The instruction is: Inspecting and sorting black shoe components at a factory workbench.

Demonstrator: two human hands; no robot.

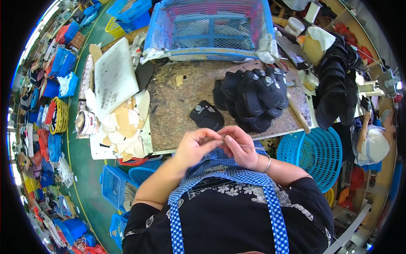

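My left hand (193, 146) and my right hand (242, 149) meet just in front of the worktable's (175, 106) near edge. Both are closed in a pinch, fingertips against each other. What sits between them is too small to make out; a thin pale strand (253, 147) trails rightward from my right hand. Just beyond my fingers, one black curved piece (208, 116) with a light printed mark lies flat on the table. To its right rises a heap of similar black pieces (249, 95), overlapping in layers.
A large blue plastic crate (211, 54) stands at the table's back. Left are a white board (113, 78) and cream cut pieces (122, 122). A wooden stick (298, 114) lies by the heap. A round blue basket (313, 156) is below right. Another person (374, 142) sits far right.
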